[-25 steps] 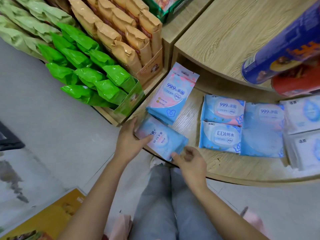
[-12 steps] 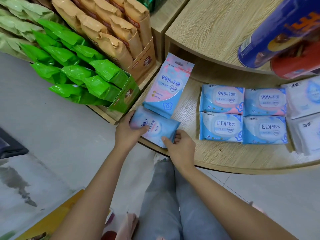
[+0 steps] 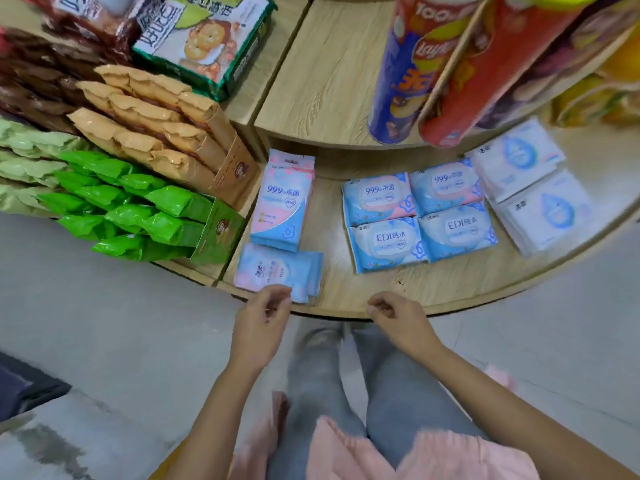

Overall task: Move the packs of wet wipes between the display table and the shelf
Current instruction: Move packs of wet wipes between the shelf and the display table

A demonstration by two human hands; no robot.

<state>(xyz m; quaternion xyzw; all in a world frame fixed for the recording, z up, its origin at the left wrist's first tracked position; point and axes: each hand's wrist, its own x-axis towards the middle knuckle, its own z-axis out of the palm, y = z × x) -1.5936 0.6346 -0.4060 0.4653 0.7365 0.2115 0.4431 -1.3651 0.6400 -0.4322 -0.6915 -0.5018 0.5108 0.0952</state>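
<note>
A small pink-and-blue pack of wet wipes (image 3: 277,271) lies flat near the front edge of the low round wooden shelf (image 3: 450,289). Behind it a taller pink-and-blue pack (image 3: 284,202) lies flat. To the right, four blue packs (image 3: 415,216) sit in a two-by-two block, with white packs (image 3: 533,188) beyond them. My left hand (image 3: 259,323) hovers just in front of the small pack, fingers loosely curled, holding nothing. My right hand (image 3: 398,317) hangs at the shelf's front edge, fingers also curled and empty.
Green snack packets (image 3: 138,209) and tan paper packets (image 3: 156,133) in cardboard trays crowd the left. Tall crisp tubes (image 3: 426,71) stand on the upper wooden tier (image 3: 329,81). Grey floor lies on both sides of my knees.
Both hands have let go of the small pack and drawn back toward me. The pack now rests on the shelf's front edge. The camera has tilted up, showing more of the upper tier.
</note>
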